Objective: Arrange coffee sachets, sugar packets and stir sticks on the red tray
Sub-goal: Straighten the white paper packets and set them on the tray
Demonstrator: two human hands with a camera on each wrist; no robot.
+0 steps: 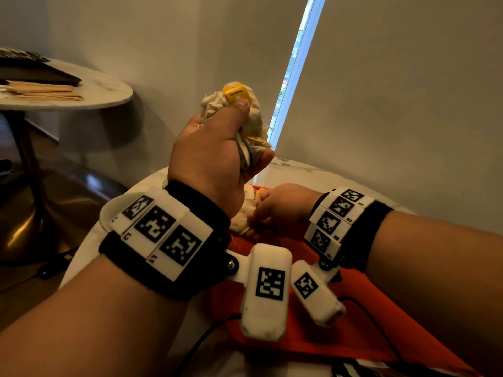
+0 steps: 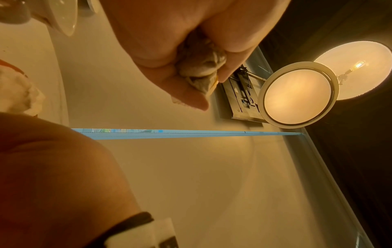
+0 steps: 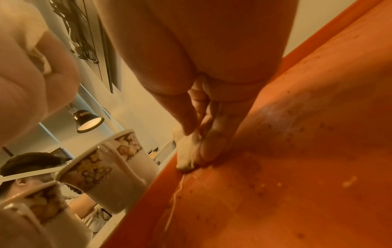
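Observation:
My left hand (image 1: 245,131) is raised above the table and grips a bunch of crumpled white sachets with yellow tags (image 1: 239,104). In the left wrist view the curled fingers (image 2: 212,50) close round the same bunch (image 2: 201,70). My right hand (image 1: 261,210) is down at the far end of the red tray (image 1: 353,322), fingers curled. It pinches another pale sachet (image 3: 184,161) against the tray floor (image 3: 307,167), and a thin string trails from the sachet. More pale sachets (image 1: 243,216) lie beside the right hand. Crumbs and stains dot the tray.
Patterned cups (image 3: 118,161) stand on the white marble table (image 1: 299,167) just off the tray's edge. A second round table (image 1: 81,88) with papers and a dark tray stands at the far left. A lit wall lamp (image 2: 297,94) is on the wall, and cables (image 1: 206,338) run near me.

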